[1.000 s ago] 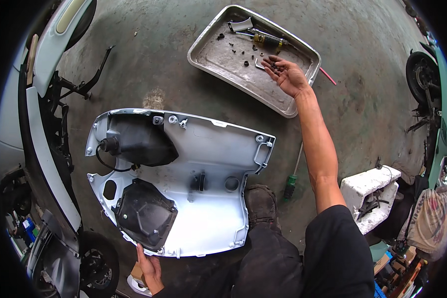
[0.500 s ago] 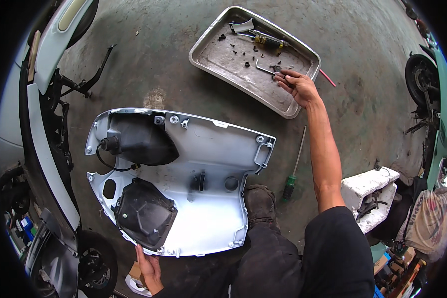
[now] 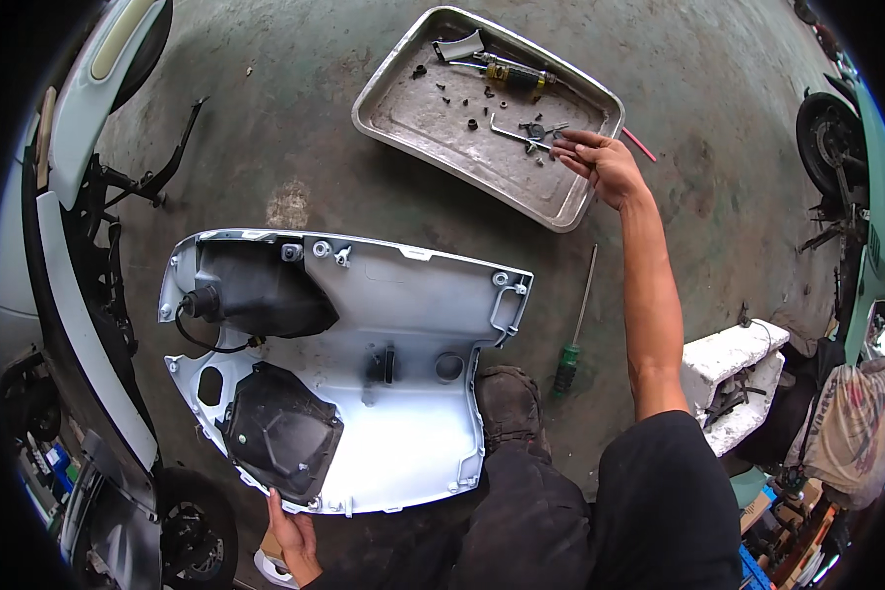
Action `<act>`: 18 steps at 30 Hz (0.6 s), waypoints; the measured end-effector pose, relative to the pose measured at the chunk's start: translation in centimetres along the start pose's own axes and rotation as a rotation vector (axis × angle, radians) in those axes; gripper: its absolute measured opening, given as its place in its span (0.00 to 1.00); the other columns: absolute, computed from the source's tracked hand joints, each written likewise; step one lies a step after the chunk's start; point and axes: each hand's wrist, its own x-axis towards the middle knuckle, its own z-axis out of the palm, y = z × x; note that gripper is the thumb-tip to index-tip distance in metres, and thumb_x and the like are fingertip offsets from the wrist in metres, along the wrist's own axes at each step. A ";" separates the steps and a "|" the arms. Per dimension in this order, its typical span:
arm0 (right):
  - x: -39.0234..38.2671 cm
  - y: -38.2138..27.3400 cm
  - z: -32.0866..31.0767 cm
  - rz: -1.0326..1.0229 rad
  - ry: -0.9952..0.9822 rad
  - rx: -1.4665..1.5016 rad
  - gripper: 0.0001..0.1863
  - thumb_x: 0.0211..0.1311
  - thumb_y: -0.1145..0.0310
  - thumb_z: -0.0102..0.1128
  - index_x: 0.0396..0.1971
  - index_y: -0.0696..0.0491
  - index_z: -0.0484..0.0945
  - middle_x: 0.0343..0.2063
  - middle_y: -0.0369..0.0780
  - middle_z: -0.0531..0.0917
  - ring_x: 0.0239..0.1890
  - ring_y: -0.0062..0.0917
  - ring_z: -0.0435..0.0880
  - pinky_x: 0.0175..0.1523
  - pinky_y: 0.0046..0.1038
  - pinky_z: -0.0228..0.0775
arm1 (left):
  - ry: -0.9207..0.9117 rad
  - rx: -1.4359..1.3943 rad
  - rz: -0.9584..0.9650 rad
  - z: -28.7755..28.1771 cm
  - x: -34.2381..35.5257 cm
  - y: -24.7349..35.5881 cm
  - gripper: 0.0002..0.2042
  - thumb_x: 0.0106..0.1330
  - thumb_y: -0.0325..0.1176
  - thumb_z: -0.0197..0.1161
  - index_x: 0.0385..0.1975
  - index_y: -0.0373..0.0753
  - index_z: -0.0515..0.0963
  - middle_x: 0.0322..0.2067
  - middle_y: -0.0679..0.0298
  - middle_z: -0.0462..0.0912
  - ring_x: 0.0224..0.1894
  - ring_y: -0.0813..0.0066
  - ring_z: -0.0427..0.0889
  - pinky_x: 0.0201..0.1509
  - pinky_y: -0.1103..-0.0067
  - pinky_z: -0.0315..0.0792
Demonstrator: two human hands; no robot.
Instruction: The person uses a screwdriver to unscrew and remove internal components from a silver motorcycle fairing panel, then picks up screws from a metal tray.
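A white scooter body panel (image 3: 413,433) lies with its inside facing up, two black lamp housings (image 3: 283,433) fixed in it. My left hand (image 3: 293,539) grips its near edge, the fingers partly hidden beneath. Far right, my right hand (image 3: 605,169) hangs over a metal tray (image 3: 433,162) with fingertips pinched together; whatever is between them is too small to name. Beside those fingertips are an L-shaped metal rod (image 3: 513,135) and small dark clips (image 3: 533,131). Several screws (image 3: 472,125) and a yellow-and-black-handled screwdriver (image 3: 511,75) also lie in the tray.
On the floor between panel and right arm lies a green-handled screwdriver (image 3: 566,369). My shoe (image 3: 509,403) is against the panel's right side. A white foam box (image 3: 733,379) stands at right. Partly stripped scooters line the left (image 3: 93,315) and right (image 3: 860,236) edges.
The whole view has shifted slightly. My right hand has drawn back a little from the small parts, its fingertips closer together. My left hand still holds the panel's edge.
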 end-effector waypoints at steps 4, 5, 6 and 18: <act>1.3 1.7 -1.0 -0.028 -0.118 0.379 0.17 0.72 0.80 0.45 0.56 0.68 0.72 0.48 0.50 0.82 0.48 0.35 0.86 0.56 0.28 0.82 | -0.014 0.012 0.016 0.0 0.2 -0.1 0.27 0.76 0.43 0.53 0.71 0.40 0.60 0.66 0.57 0.69 0.64 0.61 0.73 0.64 0.64 0.71; 1.4 2.0 -0.7 -0.025 -0.127 0.433 0.16 0.72 0.78 0.46 0.55 0.67 0.73 0.46 0.49 0.83 0.46 0.34 0.86 0.54 0.28 0.83 | -0.010 0.027 0.029 0.0 0.1 0.0 0.27 0.76 0.44 0.53 0.71 0.40 0.60 0.66 0.57 0.69 0.64 0.61 0.73 0.64 0.64 0.71; 1.5 2.3 -0.4 -0.021 -0.136 0.486 0.16 0.73 0.77 0.47 0.54 0.67 0.74 0.44 0.47 0.83 0.44 0.33 0.86 0.53 0.29 0.83 | -0.003 0.039 0.028 0.1 -0.1 0.1 0.27 0.76 0.44 0.53 0.70 0.40 0.60 0.66 0.57 0.69 0.64 0.61 0.73 0.64 0.64 0.71; 3.5 -1.3 3.1 -0.043 -0.213 0.453 0.32 0.79 0.50 0.38 0.58 0.66 0.72 0.54 0.54 0.79 0.55 0.40 0.81 0.62 0.36 0.76 | -0.005 0.018 0.018 0.1 -0.1 -0.1 0.27 0.76 0.45 0.53 0.70 0.39 0.61 0.66 0.58 0.69 0.63 0.62 0.74 0.64 0.65 0.71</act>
